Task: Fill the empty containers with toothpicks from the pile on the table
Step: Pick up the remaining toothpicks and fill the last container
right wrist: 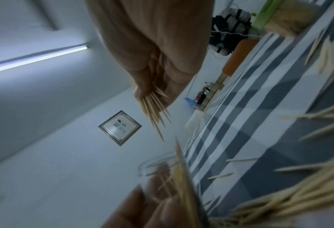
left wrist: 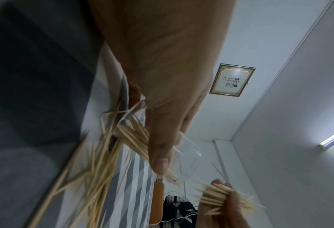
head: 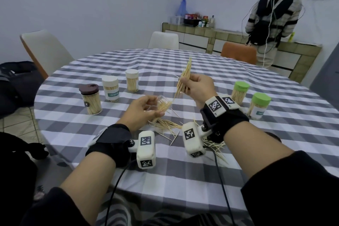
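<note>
Pale walls (head: 91, 5), 3 chairs (head: 45, 51), tiled counter (head: 211, 33).

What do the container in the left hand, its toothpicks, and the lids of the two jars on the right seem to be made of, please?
Container: clear, glossy plastic by the look, possibly glass; the toothpicks inside it and the fingers behind it show through the wall.
Toothpicks: pale, matte wood or bamboo; thin, pointed sticks.
Green lids: opaque, smooth moulded plastic, apparently.

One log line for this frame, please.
left hand: holds tilted clear jar | right hand: grips toothpick bundle above it | pile: on table
</note>
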